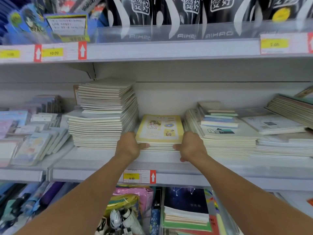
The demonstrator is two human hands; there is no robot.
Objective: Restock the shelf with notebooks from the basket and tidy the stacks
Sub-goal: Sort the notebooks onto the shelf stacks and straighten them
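A low stack of notebooks with a yellow-bordered cartoon cover [160, 128] lies on the middle shelf [105, 157], between two taller stacks. My left hand [129, 146] grips the stack's left front corner, thumb along its front edge. My right hand [190, 146] grips the right front corner the same way. A tall leaning stack of cream notebooks [103, 114] stands directly to the left. A lower stack of notebooks with a teal-and-black cover [227, 133] sits to the right. No basket is in view.
Small plastic-wrapped notebooks [33, 143] lie at the shelf's left. More flat notebook piles [284, 126] fill the right end. Black pen boxes [186, 16] line the upper shelf. Below are pencil cases [130, 206] and dark starry notebooks [186, 200]. A price tag [139, 176] marks the shelf edge.
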